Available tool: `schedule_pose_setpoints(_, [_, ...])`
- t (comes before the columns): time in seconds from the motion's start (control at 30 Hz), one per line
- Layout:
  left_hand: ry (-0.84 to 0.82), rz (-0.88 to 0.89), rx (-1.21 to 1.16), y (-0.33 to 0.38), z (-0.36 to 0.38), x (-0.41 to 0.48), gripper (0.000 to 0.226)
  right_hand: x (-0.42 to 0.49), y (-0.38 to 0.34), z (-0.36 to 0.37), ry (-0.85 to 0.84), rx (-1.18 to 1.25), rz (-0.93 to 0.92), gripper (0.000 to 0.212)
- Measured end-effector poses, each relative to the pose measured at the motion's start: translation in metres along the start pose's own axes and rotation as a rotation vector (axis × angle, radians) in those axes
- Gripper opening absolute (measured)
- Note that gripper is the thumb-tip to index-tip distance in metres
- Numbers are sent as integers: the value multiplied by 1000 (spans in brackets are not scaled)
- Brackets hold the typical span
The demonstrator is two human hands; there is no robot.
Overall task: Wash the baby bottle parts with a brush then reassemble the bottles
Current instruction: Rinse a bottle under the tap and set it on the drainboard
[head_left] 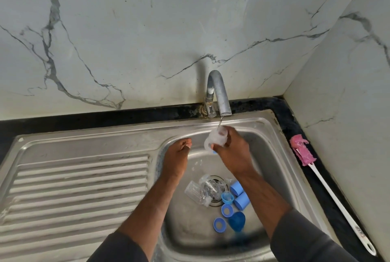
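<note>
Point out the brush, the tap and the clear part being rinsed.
brush (301,151), head view, on its pink head.
tap (221,97), head view, on the spout.
clear part (214,139), head view, on its side, held by the right hand (232,153).
</note>
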State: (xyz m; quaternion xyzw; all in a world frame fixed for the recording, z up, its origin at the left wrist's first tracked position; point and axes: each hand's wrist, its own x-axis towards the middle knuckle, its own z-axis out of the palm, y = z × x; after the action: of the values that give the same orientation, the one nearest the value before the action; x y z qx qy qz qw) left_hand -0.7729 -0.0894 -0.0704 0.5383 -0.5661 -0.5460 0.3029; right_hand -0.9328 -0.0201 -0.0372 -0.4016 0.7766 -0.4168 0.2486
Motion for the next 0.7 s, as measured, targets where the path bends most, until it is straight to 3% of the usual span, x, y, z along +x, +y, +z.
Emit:
schedule_pose_setpoints(0.03, [-13, -11, -4, 2, 1, 1, 20, 3, -1, -1, -3, 23, -8, 49])
schedule_pose_setpoints(0.17, [-87, -71, -48, 4, 11, 0, 33, 11, 13, 6, -327, -99, 150, 56])
schedule_pose_setpoints(0.37, [-245, -103, -149, 23, 30, 4, 21, 28, 16, 8, -210, 269, 343, 45])
schedule_pose_setpoints(0.5, [-358, -160, -40, 44, 36, 16, 18, 41, 8, 5, -207, 490, 644, 42])
schedule_pose_setpoints(0.6, [-314, -224, 47, 57, 40, 23, 33, 43, 2, 3, -217, 757, 813, 42])
schedule_pose_setpoints(0.7, [-251, -299, 185, 73, 44, 32, 39, 42, 1, 5, -208, 879, 862, 41])
